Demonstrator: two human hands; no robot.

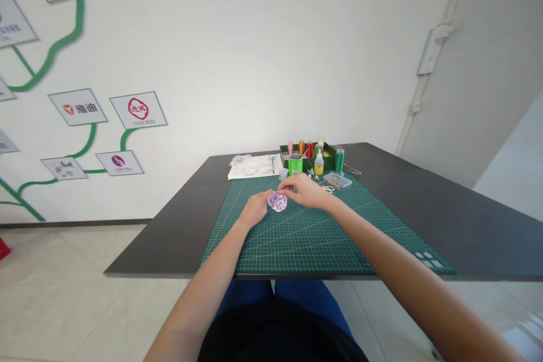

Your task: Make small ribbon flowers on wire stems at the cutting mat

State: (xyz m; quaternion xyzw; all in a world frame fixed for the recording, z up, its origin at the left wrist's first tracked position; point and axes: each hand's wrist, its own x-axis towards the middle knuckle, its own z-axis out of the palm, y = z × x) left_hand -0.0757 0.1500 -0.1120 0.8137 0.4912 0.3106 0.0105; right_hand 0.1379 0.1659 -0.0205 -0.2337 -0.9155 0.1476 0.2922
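A shiny, translucent light-purple flower (278, 202) is up between my two hands, above the green cutting mat (292, 243). My left hand (255, 208) is closed on the flower from the left, its fingertips partly hidden. From the right, my right hand (304, 190) reaches over with its fingers pinched together at the flower's upper edge. Whether that pinch holds a petal or some thin piece is too small to tell. Just beyond the hands are a small whitish cup (283, 172) and a bright green can (295, 166).
At the back, a dark green box (331, 162) holds several thread spools, with a yellow-labelled glue bottle (318, 163) and a green spool (339, 160) by it. White sheets (254, 168) lie left; a clear case (337, 180) and white-handled scissors (328, 188) lie right. A wall closes the back.
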